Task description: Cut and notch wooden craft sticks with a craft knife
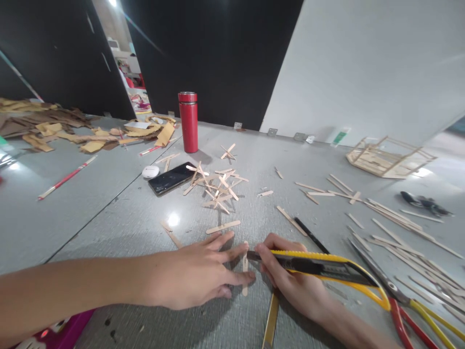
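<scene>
Right hand [295,287] grips cutter [319,266] at edge of stick [245,265], phone [171,179] well apart.

It's a single head-worn cam, looking forward and down across the grey surface [109,225]. Left hand [207,276] and right hand [294,281] are pretty close up; the far edge, along the black panel [214,63], sits way back.

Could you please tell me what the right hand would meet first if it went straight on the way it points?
With the yellow cutter leading, the right hand would probably meet the wooden stick partly under the left hand; depth is unclear.
</scene>
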Motion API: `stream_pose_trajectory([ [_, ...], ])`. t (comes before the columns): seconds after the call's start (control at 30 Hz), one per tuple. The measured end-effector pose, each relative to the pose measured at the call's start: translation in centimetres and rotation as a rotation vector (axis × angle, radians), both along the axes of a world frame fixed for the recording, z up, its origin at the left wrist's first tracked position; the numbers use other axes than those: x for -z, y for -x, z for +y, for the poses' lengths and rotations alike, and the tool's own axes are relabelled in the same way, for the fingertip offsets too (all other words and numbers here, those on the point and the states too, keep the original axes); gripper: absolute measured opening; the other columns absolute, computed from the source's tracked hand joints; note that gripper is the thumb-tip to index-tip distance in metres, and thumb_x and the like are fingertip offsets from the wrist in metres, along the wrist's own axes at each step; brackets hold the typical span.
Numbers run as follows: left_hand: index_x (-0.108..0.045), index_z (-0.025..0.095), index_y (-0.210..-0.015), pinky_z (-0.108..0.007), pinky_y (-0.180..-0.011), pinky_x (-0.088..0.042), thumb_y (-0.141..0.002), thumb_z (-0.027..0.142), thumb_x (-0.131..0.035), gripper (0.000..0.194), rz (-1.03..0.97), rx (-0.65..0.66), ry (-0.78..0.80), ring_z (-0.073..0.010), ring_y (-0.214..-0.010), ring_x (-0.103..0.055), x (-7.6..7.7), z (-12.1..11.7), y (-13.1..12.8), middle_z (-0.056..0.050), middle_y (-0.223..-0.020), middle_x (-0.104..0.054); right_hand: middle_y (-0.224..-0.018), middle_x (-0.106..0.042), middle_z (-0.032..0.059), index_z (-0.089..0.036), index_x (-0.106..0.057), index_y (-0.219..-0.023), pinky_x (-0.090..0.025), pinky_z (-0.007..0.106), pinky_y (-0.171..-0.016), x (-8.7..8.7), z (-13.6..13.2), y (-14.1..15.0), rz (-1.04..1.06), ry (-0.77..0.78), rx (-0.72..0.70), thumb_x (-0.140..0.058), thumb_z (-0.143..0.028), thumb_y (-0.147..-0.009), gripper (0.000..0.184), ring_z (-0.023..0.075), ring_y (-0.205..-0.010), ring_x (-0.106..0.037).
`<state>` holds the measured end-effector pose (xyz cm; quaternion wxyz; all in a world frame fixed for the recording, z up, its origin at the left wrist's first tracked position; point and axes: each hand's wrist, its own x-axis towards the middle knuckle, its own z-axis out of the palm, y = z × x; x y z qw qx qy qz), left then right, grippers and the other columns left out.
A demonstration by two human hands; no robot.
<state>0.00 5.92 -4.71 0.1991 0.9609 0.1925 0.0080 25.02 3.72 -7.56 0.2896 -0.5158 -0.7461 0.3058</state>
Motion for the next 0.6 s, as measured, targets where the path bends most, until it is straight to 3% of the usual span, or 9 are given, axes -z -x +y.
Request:
stream_pose_trajectory([
  [0.6, -0.053, 0.029, -0.147, -0.059, -0.124, -0.020, -0.104, 0.028, -0.053, 0.043, 0.019, 0.002, -0.019, -0.0394, -0.157, -0.011, -0.36, -0.01, -0.06, -0.012, -0.169, -0.027, -0.056, -0.051, -0.0048, -0.025, -0.051, -0.071, -0.036, 0.029, -0.050, -0.36, -0.02, 0.27, -0.078, -0.075, -0.019, -0.046, -0.043, -0.106, 0.040, 0.0123, -0.049, -0.043],
])
